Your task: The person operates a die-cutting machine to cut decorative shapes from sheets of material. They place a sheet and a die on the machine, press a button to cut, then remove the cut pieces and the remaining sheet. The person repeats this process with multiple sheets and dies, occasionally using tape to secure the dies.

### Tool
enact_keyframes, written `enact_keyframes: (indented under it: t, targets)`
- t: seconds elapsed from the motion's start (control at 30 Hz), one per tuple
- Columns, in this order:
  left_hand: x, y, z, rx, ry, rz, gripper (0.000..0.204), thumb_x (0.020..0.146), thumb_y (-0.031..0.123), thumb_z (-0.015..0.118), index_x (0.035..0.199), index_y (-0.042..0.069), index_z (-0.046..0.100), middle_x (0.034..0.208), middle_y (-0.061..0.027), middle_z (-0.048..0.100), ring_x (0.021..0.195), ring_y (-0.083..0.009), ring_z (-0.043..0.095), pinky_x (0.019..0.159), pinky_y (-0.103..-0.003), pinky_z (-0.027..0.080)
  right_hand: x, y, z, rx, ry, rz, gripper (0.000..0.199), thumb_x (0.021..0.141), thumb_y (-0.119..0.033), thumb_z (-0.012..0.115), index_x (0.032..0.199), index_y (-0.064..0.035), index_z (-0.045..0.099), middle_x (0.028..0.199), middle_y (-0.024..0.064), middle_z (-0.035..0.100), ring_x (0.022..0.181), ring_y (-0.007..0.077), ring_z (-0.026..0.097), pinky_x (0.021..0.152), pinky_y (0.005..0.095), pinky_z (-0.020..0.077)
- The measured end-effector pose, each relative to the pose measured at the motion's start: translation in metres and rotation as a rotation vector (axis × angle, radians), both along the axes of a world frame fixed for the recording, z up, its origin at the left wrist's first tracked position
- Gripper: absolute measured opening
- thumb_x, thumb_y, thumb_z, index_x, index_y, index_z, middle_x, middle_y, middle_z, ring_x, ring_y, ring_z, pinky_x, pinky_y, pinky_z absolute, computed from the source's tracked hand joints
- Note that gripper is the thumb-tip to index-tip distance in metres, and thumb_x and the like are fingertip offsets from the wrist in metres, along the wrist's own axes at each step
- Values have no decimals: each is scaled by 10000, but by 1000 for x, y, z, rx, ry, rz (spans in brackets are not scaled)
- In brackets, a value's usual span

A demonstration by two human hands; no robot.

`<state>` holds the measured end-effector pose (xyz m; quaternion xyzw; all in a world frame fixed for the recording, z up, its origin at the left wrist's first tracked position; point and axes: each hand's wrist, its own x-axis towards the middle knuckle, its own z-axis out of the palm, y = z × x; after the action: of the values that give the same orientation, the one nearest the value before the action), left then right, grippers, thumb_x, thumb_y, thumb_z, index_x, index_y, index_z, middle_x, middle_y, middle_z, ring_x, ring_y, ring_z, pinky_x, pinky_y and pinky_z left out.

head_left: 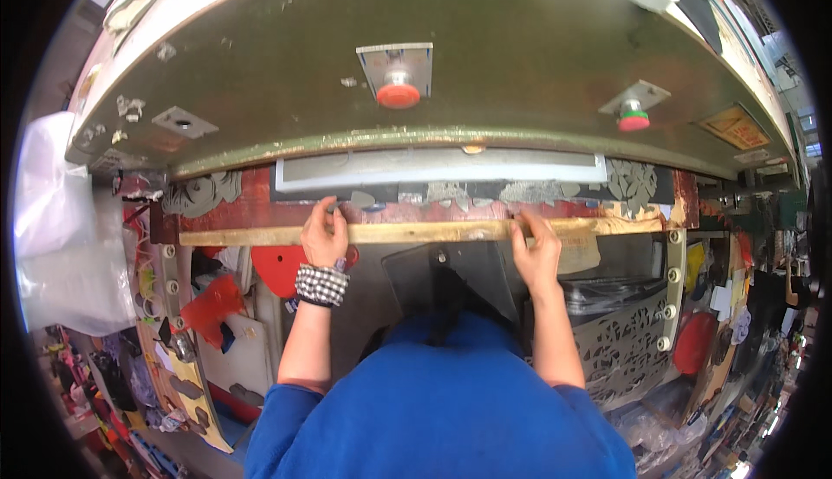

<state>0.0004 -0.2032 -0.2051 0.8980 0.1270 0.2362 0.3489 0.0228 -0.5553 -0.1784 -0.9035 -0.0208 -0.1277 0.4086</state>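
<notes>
A broad, dark-green painted metal machine beam point(511, 54) spans the space beyond the left hand point(324, 236) and the right hand point(534, 249). Nearer than both hands is the person's blue cloth top point(451, 410). The worn, red-surfaced machine bed point(256, 186) stretches beneath the fingertips and out past each hand. Along its near edge runs a long, pale wooden strip point(416, 233), and both hands reach over it. Just beyond the fingers, mostly between the two hands, lies a long, narrow grey panel with a white border point(442, 165).

Below and to the right of the right hand stands a light-grey sheet full of cut-out holes point(620, 345). Loose heaps of flat grey cut pieces lie on the bed: one to the left of the left hand point(204, 193), the other beyond and to the right of the right hand point(633, 182).

The left hand is nearly closed, thumb and forefinger pinched on a small dark-grey piece point(334, 207). The right hand is half curled, its thumb and forefinger close together above the bed; whether they grip anything cannot be told. A black-and-white checked fabric cuff point(322, 286) circles the left wrist. Just right of the left fingertips lies a flat, rounded grey scrap point(361, 198).
</notes>
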Motion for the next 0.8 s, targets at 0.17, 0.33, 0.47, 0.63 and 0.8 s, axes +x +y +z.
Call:
enact_keyframes:
  t: [0.17,0.33,0.47,0.63,0.8]
  targets:
    - [-23,-2,0,-81,41,21,162,840,77,637,1001,83,653,642,-93,591,606,-260,611,581,-367,485,-21,-5,6,-81,-53,120,82,822,-29,635,896,-6,662,888,158,660,871,351,615,824,415,479]
    - [-75,-12,12,8,30,-41,127,831,44,635,954,57,659,638,-95,590,608,-277,612,576,-375,486,-16,5,31,-22,-196,-74,282,784,-87,724,1034,21,652,999,186,652,975,364,605,896,433,465]
    - [-101,-17,39,28,249,-113,137,810,20,651,942,57,664,631,-103,585,572,-279,601,548,-361,477,10,50,36,-124,-88,21,938,659,-245,857,1415,6,363,1307,286,464,1279,437,371,1043,479,369]
    - [-68,-51,67,107,-94,-300,266,782,-1,639,1048,6,633,888,-151,636,807,-320,616,712,-394,502,-26,90,30,-177,-94,2,1079,563,-203,888,1437,15,294,1294,277,444,1228,455,396,1047,512,348]
    - [-68,-98,57,195,11,-509,476,776,61,669,1228,-24,545,1263,-199,523,1171,-366,515,1015,-466,409,-70,78,37,-83,-80,-33,1042,555,-164,889,1422,11,338,1268,227,488,1185,377,469,992,444,426]
